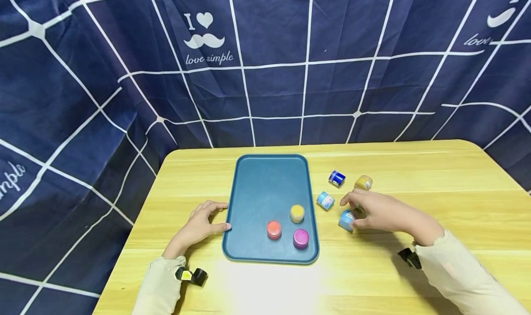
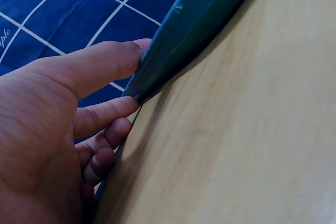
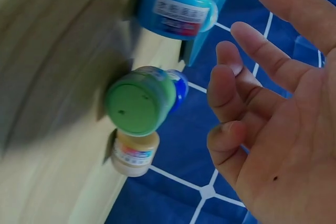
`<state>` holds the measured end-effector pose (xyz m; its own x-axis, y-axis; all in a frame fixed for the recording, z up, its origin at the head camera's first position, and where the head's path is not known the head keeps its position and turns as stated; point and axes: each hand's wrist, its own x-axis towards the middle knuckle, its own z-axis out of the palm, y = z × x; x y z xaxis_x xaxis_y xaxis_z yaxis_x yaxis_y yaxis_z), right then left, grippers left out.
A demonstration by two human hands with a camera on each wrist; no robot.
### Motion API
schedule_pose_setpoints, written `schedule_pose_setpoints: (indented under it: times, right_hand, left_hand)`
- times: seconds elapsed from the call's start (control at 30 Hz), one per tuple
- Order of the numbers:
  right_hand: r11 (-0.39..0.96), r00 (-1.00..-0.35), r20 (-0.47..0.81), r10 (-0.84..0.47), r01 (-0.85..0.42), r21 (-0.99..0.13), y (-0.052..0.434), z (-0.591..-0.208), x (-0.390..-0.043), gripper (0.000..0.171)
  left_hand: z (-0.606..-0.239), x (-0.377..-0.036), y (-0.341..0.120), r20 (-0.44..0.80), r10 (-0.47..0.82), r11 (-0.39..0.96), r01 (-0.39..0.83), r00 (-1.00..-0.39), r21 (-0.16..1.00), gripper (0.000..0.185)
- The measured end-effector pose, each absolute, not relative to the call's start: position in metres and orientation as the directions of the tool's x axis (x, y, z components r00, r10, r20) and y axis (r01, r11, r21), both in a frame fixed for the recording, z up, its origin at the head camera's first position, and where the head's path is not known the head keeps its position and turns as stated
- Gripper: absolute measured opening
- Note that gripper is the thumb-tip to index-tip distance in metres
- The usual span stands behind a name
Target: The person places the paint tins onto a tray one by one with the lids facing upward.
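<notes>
Cream sleeve fabric (image 1: 157,287) meets the left hand (image 1: 200,225), grip spread, fingertips touching the rim of the smooth blue tray (image 1: 265,181). Round coral tub (image 1: 274,229), yellow tub (image 1: 297,213) and purple tub (image 1: 300,239) sit inside. Rightward, cylindrical jars (image 1: 337,179) occupy the wood-grained desk (image 1: 452,190); the right hand (image 1: 379,210), grip apart, hangs near a light-blue jar (image 1: 346,220), mostly hiding a green jar (image 3: 134,109). Label print is blurred.

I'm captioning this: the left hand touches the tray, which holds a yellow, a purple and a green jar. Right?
Not green: the third jar on the tray is coral, as the head view shows. The left hand touches it; the yellow jar and purple jar are correct.
</notes>
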<state>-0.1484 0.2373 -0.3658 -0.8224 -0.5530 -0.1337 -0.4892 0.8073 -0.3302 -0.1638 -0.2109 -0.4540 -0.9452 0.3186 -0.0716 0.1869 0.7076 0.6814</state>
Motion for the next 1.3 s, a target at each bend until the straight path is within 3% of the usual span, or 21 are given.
schedule_pose_setpoints:
  times: [1.3]
  right_hand:
    - [0.822, -0.822, -0.121, -0.556, -0.523, -0.225, 0.235, -0.387, -0.145, 0.034]
  left_hand:
    - [-0.453, -0.163, -0.21, -0.078, 0.306, 0.713, 0.175, -0.949, 0.679, 0.06]
